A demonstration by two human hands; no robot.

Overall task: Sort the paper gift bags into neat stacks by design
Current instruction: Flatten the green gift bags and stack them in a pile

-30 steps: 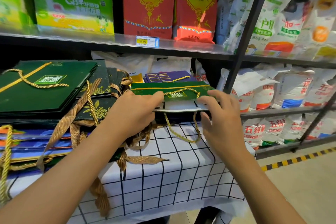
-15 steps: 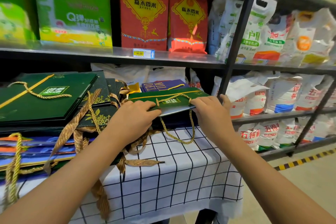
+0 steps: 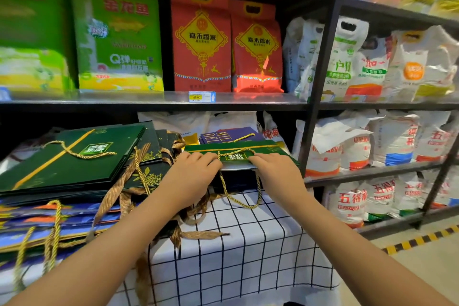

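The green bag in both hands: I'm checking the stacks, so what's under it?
Under the green bag held by the left hand and right hand lie a white layer and dark bags. Their designs are covered.

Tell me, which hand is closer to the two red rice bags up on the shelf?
Left, narrowly. The left hand sits almost straight below the red rice bags; the right hand is below and off to their right.

both hands closed in on the near edge of the green gift bag [image 3: 238, 154]: the left hand [image 3: 191, 176] slid up beside its label, and the right hand [image 3: 275, 171], spread wide earlier, curled onto it.
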